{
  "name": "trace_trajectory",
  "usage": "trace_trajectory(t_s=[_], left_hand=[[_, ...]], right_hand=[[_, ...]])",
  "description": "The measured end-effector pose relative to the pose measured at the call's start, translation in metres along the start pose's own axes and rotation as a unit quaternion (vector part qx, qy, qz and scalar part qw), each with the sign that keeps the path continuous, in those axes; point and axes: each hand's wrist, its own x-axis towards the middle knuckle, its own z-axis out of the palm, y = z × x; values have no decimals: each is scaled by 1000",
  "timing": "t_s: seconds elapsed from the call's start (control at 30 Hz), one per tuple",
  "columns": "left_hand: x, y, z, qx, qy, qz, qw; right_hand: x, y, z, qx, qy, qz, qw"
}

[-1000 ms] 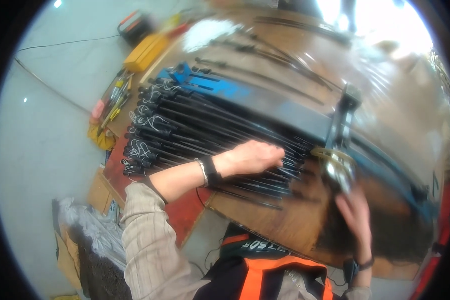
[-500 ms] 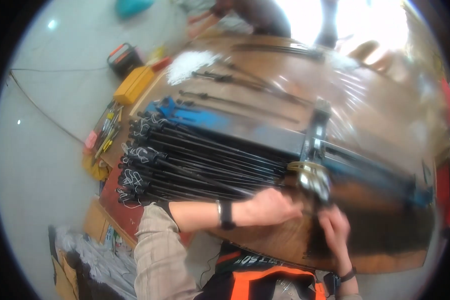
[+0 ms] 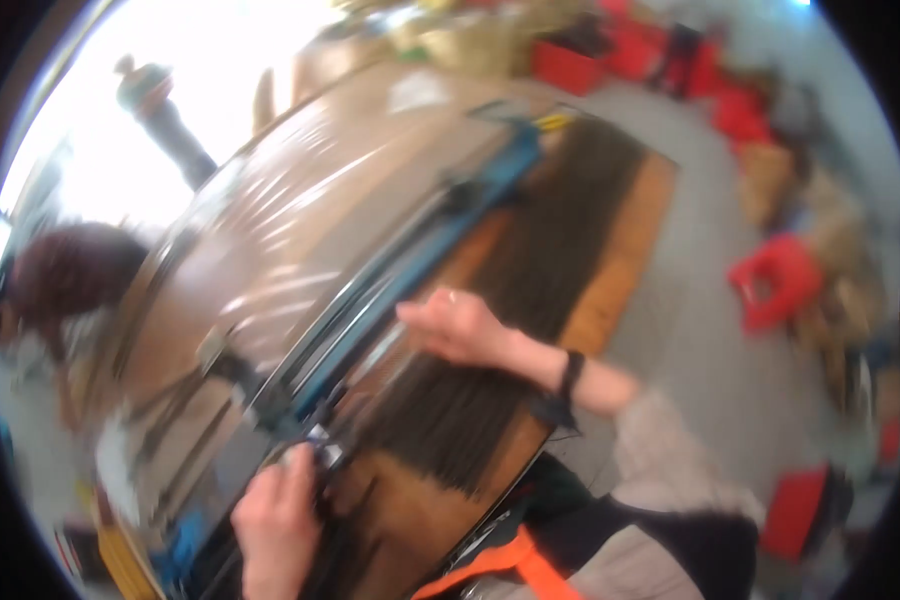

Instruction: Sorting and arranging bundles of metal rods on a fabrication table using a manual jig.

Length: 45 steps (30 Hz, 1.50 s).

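My left hand [image 3: 278, 515] is at the lower left, fingers bent against a shiny metal fitting [image 3: 325, 450] on a long bench fixture. Blur hides what those fingers grip. My right hand [image 3: 455, 328], closed and wearing a ring, is over the right side of the fixture's blue rail [image 3: 410, 270]. If something thin is in that fist, I cannot make it out. Beneath and beyond my right hand lies a wide layer of thin dark rods [image 3: 570, 200] on the wooden table [image 3: 625, 270]. A dark upright bracket [image 3: 260, 395] stands beside the metal fitting.
Clear plastic sheeting [image 3: 280, 200] covers the table's far left part. Another person [image 3: 80, 265] bends over at the left edge. Red crates [image 3: 570, 65] and a red stool-like thing [image 3: 775, 280] stand on the floor at the right. A yellow box [image 3: 125, 555] is at lower left.
My view has swung to the right. My right hand has moved away from the metal fitting, out along the blue rail. My left hand is now at the fitting.
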Motion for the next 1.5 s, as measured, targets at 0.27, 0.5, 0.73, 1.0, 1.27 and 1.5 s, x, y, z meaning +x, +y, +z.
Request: trace_trajectory(t_s=[0.27,0.5,0.73,1.0,1.27,1.5], left_hand=[[83,-7,44,12,-41,99,994],[87,-7,46,-12,-62,75,995],[60,-12,44,-3,-16,86,996],[9,-37,24,25,55,18,998],[-31,-53,24,6,77,-11,997],[-105,-125,-38,77,213,-233,946]], right_hand=[[-36,47,-38,-31,11,134,990],[9,39,-32,31,10,51,998],[36,-34,-9,-2,19,136,991],[52,-52,17,182,29,92,978],[75,-76,43,172,-7,9,985],[50,-6,57,97,-35,144,984]])
